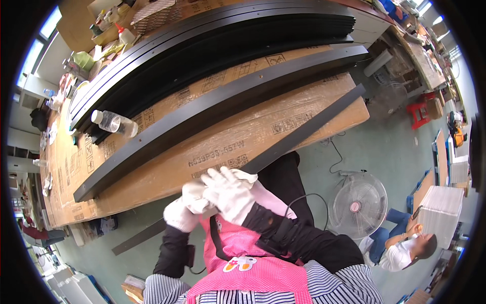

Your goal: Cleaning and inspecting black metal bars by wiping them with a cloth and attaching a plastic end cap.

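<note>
Both my hands wear white gloves and meet at the near edge of the cardboard-covered table. My left hand [183, 212] is curled, with bunched white fabric at its fingers; what it grips is hard to make out. Over it lies my right hand [230, 196], fingers stretched toward the left. A long dark flat strip [298, 134] runs slantwise behind and under the hands. Its far end rests on the cardboard [202, 167], and its near end sticks out past the table edge at lower left. Whether either hand touches the strip is hidden.
A long dark metal bar [217, 109] lies across the cardboard, beyond the strip. Behind it is a stack of black profiles [212, 45]. A clear bottle [115, 124] lies by the bar. A floor fan [358, 205] and a seated person [405, 248] are at right.
</note>
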### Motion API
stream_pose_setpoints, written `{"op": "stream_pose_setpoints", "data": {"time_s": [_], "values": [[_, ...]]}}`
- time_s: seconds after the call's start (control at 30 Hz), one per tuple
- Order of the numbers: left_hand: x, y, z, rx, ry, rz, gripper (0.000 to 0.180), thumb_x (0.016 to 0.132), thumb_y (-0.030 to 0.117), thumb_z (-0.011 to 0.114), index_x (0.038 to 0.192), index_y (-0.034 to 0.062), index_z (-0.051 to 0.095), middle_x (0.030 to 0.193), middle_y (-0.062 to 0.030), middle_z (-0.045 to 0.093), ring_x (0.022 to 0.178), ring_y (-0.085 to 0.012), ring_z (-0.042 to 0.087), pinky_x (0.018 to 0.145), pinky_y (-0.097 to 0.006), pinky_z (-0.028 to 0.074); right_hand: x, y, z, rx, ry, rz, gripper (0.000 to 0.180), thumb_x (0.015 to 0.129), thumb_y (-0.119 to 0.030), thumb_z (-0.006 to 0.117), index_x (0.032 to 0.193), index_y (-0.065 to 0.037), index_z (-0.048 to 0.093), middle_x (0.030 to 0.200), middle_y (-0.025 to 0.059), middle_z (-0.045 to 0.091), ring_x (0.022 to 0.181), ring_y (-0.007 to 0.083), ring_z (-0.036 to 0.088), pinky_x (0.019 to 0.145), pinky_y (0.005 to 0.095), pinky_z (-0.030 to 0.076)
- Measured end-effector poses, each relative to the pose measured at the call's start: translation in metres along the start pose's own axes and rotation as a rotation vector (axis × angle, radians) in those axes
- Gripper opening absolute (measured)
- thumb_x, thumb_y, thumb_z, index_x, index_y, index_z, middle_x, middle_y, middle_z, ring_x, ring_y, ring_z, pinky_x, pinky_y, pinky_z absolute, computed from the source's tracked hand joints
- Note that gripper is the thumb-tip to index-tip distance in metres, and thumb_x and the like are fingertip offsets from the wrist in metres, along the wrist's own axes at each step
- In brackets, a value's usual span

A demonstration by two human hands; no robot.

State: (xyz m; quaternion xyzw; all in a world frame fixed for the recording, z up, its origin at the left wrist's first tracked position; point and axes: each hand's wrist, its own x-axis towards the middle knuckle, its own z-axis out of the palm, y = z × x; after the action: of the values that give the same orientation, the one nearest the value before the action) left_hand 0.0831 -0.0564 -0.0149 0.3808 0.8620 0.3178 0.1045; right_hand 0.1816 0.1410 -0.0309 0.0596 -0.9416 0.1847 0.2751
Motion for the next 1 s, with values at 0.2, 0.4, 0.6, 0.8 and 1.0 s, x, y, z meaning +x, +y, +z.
{"op": "stream_pose_setpoints", "data": {"time_s": [0.2, 0.4, 0.6, 0.8, 1.0], "values": [[0.010, -0.017, -0.074, 0.429, -0.129, 0.068, 0.029, 0.070, 0.015, 0.081, 0.096, 0.0091, 0.068, 0.084, -0.0130, 0.071, 0.078, -0.0359, 0.070, 0.071, -0.044, 0.056, -0.056, 0.224, -0.134, -0.613, 0.142, 0.588, 0.036, 0.083, -0.035, 0.072, 0.104, -0.007, 0.065, 0.101, 0.0159, 0.064, 0.101, 0.0326, 0.061, 0.092, 0.0479, 0.049], [0.035, -0.018, -0.101, 0.443, -0.118, 0.023, 0.040, 0.065, 0.031, 0.091, 0.090, 0.0076, 0.070, 0.078, -0.0131, 0.071, 0.074, -0.0357, 0.071, 0.066, -0.043, 0.056, -0.008, 0.249, -0.169, -0.439, 0.098, 1.271, 0.050, 0.102, -0.052, 0.056, 0.115, -0.005, 0.066, 0.121, 0.0214, 0.067, 0.118, 0.0383, 0.065, 0.097, 0.0505, 0.054], [0.068, -0.059, -0.095, 0.447, -0.164, 0.095, 0.060, 0.063, 0.053, 0.089, 0.095, 0.0043, 0.074, 0.077, -0.0180, 0.072, 0.074, -0.0384, 0.072, 0.068, -0.045, 0.057, 0.001, 0.077, 0.010, -0.312, 0.107, 0.321, 0.045, 0.076, -0.033, 0.070, 0.112, -0.005, 0.070, 0.105, 0.0216, 0.069, 0.104, 0.0397, 0.066, 0.096, 0.0590, 0.051], [0.065, -0.085, -0.100, 0.445, -0.125, 0.142, 0.065, 0.068, 0.064, 0.083, 0.087, 0.0030, 0.072, 0.076, -0.0190, 0.070, 0.074, -0.0410, 0.070, 0.069, -0.049, 0.056, -0.054, 0.272, -0.157, -0.567, 0.153, 0.845, 0.031, 0.090, -0.028, 0.067, 0.109, -0.004, 0.065, 0.113, 0.0212, 0.063, 0.114, 0.0396, 0.061, 0.099, 0.0481, 0.051], [0.064, -0.087, -0.097, 0.458, -0.093, 0.172, 0.074, 0.071, 0.075, 0.077, 0.083, 0.0029, 0.070, 0.070, -0.0182, 0.067, 0.068, -0.0403, 0.069, 0.065, -0.048, 0.054, -0.090, 0.401, -0.239, -0.580, 0.158, 1.437, 0.037, 0.093, -0.025, 0.067, 0.122, -0.002, 0.061, 0.128, 0.0249, 0.066, 0.127, 0.0413, 0.060, 0.107, 0.0485, 0.049]]}}
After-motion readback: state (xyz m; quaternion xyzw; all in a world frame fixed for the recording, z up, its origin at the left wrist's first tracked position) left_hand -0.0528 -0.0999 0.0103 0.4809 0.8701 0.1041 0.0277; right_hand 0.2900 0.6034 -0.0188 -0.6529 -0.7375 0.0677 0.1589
